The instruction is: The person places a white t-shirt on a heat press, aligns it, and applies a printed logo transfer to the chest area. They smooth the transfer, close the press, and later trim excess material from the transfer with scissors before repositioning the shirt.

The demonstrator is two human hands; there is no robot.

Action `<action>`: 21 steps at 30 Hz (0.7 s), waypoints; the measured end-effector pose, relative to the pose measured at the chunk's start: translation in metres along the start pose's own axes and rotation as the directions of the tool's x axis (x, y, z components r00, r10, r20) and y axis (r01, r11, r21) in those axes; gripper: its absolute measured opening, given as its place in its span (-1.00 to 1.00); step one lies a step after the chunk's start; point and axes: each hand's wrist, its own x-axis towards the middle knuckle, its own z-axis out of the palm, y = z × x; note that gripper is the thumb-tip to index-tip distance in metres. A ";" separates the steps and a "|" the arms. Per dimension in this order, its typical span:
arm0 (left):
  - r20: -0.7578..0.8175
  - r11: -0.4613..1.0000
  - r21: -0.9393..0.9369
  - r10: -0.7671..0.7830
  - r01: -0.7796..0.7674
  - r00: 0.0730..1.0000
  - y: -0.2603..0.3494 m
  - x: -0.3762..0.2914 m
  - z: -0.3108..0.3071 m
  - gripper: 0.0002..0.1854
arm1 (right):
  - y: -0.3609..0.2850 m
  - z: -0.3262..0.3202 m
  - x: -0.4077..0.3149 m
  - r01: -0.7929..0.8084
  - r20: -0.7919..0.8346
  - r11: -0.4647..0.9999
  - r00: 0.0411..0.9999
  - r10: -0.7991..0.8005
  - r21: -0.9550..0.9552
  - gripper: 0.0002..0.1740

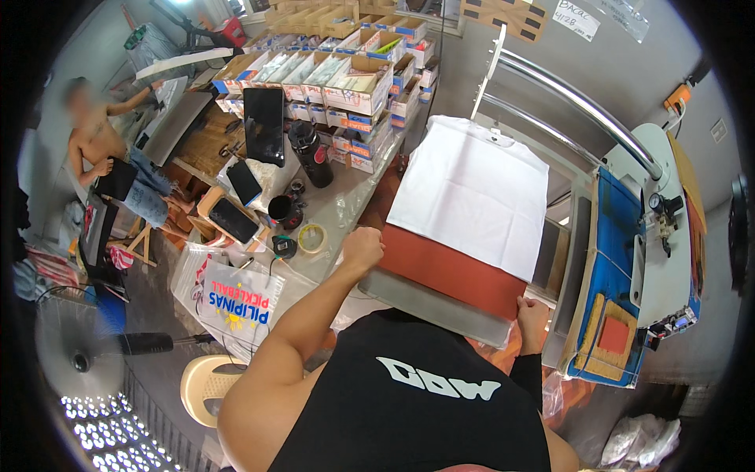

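Observation:
A white T-shirt (pixel 472 192) lies flat, its collar at the far end, over a reddish-brown pad (pixel 448 268). The pad rests on the grey platen (pixel 430 304) of a heat press, in front of my body. My left hand (pixel 364 251) is closed at the pad's left edge, near the shirt's hem. At the opposite edge, my right hand (pixel 532 315) pinches the pad near its front right corner. The fingertips of both hands are partly hidden.
The heat press's blue upper section (pixel 613 236) stands to the right, beneath chrome tubes (pixel 584 109). On the left table are a black tumbler (pixel 309 154), phones, a tape roll (pixel 312 238) and stacked cardboard boxes (pixel 354 85). A running fan (pixel 79 360) and another person (pixel 97 141) are farther left.

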 end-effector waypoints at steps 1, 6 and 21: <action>0.008 1.000 0.022 0.015 -0.016 1.000 -0.001 0.000 0.000 -0.83 | 0.002 0.001 0.002 -0.008 0.008 1.000 1.000 0.008 0.017 -0.65; 0.001 0.999 -0.017 -0.037 0.037 0.999 -0.002 -0.005 0.000 -0.82 | 0.008 0.004 0.009 -0.017 0.048 1.000 0.999 0.017 0.009 -0.63; 0.068 0.993 -0.034 -0.109 0.112 0.992 0.004 -0.005 -0.003 -0.75 | -0.004 -0.007 0.009 -0.008 0.113 0.999 0.994 0.012 -0.037 -0.54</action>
